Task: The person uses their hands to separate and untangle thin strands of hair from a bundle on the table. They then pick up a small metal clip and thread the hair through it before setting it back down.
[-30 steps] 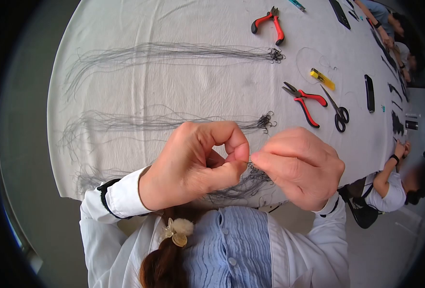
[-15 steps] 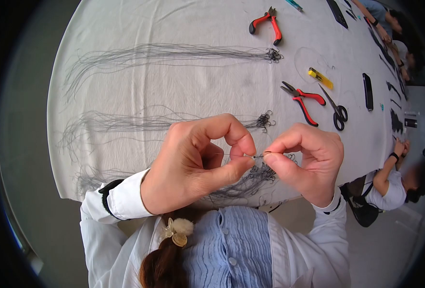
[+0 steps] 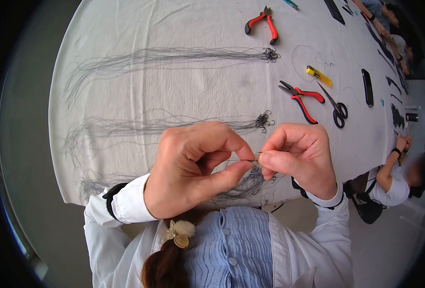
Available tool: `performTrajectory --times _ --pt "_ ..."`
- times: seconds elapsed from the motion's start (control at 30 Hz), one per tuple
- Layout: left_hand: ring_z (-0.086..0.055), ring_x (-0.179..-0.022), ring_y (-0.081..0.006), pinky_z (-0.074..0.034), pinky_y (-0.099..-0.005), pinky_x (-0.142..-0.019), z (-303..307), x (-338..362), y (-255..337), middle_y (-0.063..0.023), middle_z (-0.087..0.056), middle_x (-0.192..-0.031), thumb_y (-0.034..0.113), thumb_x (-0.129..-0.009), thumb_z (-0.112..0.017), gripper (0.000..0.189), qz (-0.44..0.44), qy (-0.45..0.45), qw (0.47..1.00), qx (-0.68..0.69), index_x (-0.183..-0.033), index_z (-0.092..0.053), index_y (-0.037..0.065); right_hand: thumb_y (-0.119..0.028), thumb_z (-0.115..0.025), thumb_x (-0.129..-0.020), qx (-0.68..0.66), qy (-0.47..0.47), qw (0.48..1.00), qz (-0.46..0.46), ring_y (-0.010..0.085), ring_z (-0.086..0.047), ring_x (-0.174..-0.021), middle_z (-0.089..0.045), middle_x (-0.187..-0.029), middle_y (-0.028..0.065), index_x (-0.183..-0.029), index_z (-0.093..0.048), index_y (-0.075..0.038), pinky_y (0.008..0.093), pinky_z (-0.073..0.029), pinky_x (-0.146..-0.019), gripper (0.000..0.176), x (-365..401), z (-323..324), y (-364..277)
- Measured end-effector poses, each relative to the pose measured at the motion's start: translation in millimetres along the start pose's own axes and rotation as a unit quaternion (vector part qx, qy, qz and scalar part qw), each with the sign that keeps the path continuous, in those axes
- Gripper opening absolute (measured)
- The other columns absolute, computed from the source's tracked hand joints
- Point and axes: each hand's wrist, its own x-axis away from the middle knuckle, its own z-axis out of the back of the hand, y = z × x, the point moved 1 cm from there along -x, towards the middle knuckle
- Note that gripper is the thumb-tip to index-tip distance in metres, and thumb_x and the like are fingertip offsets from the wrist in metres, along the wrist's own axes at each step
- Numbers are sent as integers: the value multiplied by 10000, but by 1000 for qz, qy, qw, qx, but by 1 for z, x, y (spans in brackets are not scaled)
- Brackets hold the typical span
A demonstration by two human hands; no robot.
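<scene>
Above the front edge of the table, my left hand (image 3: pixel 193 168) pinches a thin dark line (image 3: pixel 229 160) between thumb and forefinger. Right beside it, the thumb and forefinger of my right hand (image 3: pixel 299 158) close on a small dark piece, perhaps a fish hook; its shape is mostly hidden. The two sets of fingertips almost touch. Under my hands lies a bundle of grey lines (image 3: pixel 241 190), partly covered. Beyond them, a middle bundle (image 3: pixel 150 126) and a far bundle (image 3: pixel 183 54) stretch across the cloth, each ending at the right in a cluster of dark hooks.
To the right lie red-handled pliers (image 3: pixel 301 96), black scissors (image 3: pixel 338 108), a yellow cutter (image 3: pixel 319 76) and a black phone (image 3: pixel 367 88). Red-handled cutters (image 3: pixel 265 24) lie farther back on the white cloth (image 3: pixel 212 91). Other people sit along the right side, one person (image 3: pixel 395 180) nearest.
My right hand has shifted slightly left, and the fingertips of both hands are closer together. The view has moved a little. Both pinches stay closed.
</scene>
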Motion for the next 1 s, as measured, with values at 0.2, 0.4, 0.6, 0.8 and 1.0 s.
performTrajectory --times 0.2,0.4,0.6,0.8,1.0 --pt "-325 -540 -1 -275 -176 -493 1 -2 -4 82 -390 -595 -3 -765 -657 46 101 9 984 146 -797 -625 1 -6 -714 -733 124 100 968 196 100 -584 -664 -615 -805 41 -865 -643 -14 229 -490 -568 150 -4 -5 5" --pt "-331 -529 4 -310 -165 -507 1 -4 -4 88 -389 -568 -15 -759 -666 55 143 -12 975 172 -797 -627 -5 43 -749 -619 423 92 782 448 154 -582 -636 -603 -796 67 -822 -668 -29 249 -471 -499 230 -3 -3 6" --pt "-335 -529 7 -322 -158 -518 0 -3 -6 82 -409 -572 -23 -748 -693 85 124 -8 972 198 -808 -635 -7 -6 -777 -606 416 122 809 397 138 -582 -592 -606 -766 60 -775 -656 -33 237 -461 -480 209 1 -3 3" --pt "-350 -541 7 -332 -159 -527 2 -4 -3 74 -446 -594 -32 -734 -702 115 130 -15 973 192 -825 -635 -6 -24 -791 -594 401 139 836 348 129 -581 -558 -609 -721 61 -730 -646 -40 233 -453 -464 199 2 -4 0" --pt "-384 -558 8 -343 -160 -531 0 -3 -5 46 -522 -641 -20 -770 -652 74 139 -10 961 240 -838 -627 -10 27 -775 -585 388 151 833 364 124 -579 -554 -607 -711 59 -721 -657 -35 230 -436 -450 190 4 -5 1"
